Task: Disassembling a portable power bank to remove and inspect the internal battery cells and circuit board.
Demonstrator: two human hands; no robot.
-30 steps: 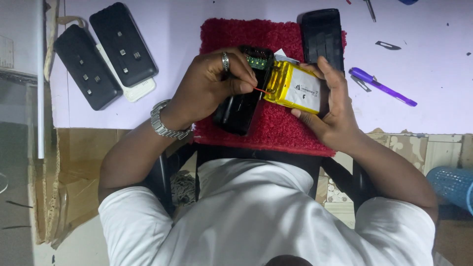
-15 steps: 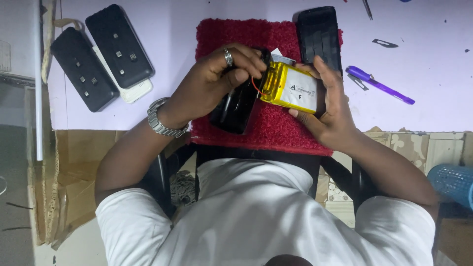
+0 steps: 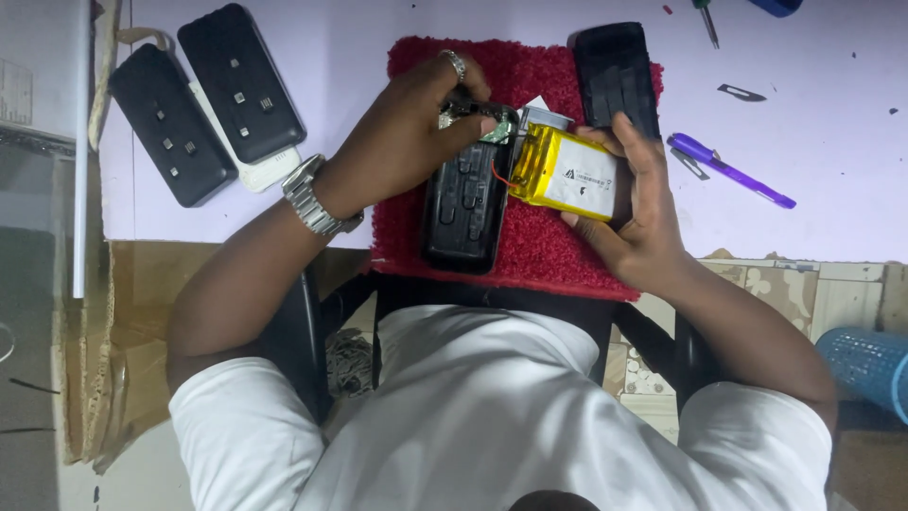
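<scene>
Pale lilac desk [image 3: 832, 218], red mat [image 3: 553, 251] at the near edge. Left hand [image 3: 407, 142], fingers pinched closed on the small green circuit board [image 3: 478, 118] at the far end of an opened black case [image 3: 463, 203] lying on the mat. Right hand [image 3: 638, 213] grasps a yellow battery pouch [image 3: 567, 173] just right of the case, joined by a red wire. Black cover [image 3: 617, 76] beyond it. Purple pen [image 3: 728, 170] right; two black power banks [image 3: 203, 104] far left.

A pale lilac tabletop [image 3: 832, 227] sits over patterned floor tiles [image 3: 804, 293] (cardboard [image 3: 142, 284] lies left).
</scene>
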